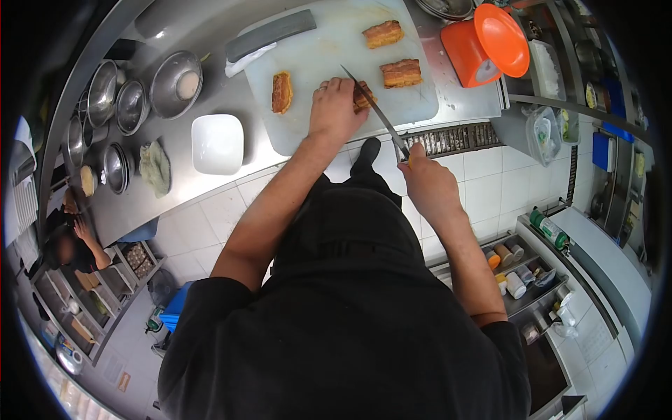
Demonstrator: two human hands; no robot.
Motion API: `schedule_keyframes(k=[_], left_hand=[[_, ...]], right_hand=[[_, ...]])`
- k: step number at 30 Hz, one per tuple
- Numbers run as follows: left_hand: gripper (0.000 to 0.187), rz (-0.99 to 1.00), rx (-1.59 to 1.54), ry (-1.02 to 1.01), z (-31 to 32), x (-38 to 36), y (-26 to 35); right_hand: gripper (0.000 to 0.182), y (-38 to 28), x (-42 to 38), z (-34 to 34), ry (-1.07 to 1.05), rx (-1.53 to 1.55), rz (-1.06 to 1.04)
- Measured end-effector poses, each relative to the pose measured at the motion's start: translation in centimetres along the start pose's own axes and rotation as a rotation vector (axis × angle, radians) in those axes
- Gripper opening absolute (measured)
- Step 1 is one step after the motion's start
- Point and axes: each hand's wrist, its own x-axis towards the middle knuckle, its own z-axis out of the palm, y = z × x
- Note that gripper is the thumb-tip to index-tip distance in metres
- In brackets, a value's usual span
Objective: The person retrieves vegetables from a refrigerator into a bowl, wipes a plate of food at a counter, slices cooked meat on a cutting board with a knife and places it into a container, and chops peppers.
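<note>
A metal tabletop (241,105) runs across the upper part of the frame, with a pale cutting board (322,52) lying on it at upper center. Below the tabletop is a floor (483,171) of white tiles, with a dark drain grate (458,139) just right of center. Metal shelves stand along the right side, and another person (85,241) is at the left edge.

At upper left, a metal bowl (162,98) holds something pale and round (187,85), and more metal bowls (131,106) sit beside it. A white square bowl (217,144) stands between them and the board, with a greenish cloth (155,169) to its left. At upper right is an orange scale (467,52) with an orange dish (502,40) on top. At lower right, an open compartment holds jars and small tubs (515,285).

The left hand (336,108) presses down over a browned piece of meat (362,97) near the lower middle of the board, its grip closed on the meat. The right hand (430,183) has its grip closed around the handle of a knife (376,110), whose blade slants up and left across that piece. Three more meat pieces (401,73) lie on the board, two at its upper right and one at its left. A long gray block (271,36) lies along the board's upper left edge, beside a white cloth (250,60)
</note>
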Motion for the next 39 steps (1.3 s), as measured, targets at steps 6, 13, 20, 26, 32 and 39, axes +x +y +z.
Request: schedule_keyframes(k=[6,13,20,26,32,39], left_hand=[[0.052,0.027,0.035,0.012,0.4,0.1,0.0],[0.057,0.012,-0.007,-0.029,0.2,0.0,-0.1],[0.08,-0.047,0.069,-0.006,-1.8,-2.5,-0.4],[0.077,-0.112,-0.063,-0.091,-1.4,-2.4,-1.2],[0.064,-0.085,-0.116,-0.066,-1.3,-2.0,-1.7],[0.06,-0.052,-0.226,0.0,-2.4,-0.6,-0.2]], right_hand=[[0.035,-0.5,7.0,4.4,0.07,0.111,-0.049],[0.034,-1.0,7.8,3.6,0.122,0.127,-0.049],[0.033,2.6,4.3,2.9,0.167,0.018,0.002],[0.032,3.5,3.5,6.2,0.154,0.059,-0.05],[0.034,3.5,3.6,6.2,0.16,0.084,-0.095],[0.034,3.9,2.5,3.5,0.217,0.133,-0.094]])
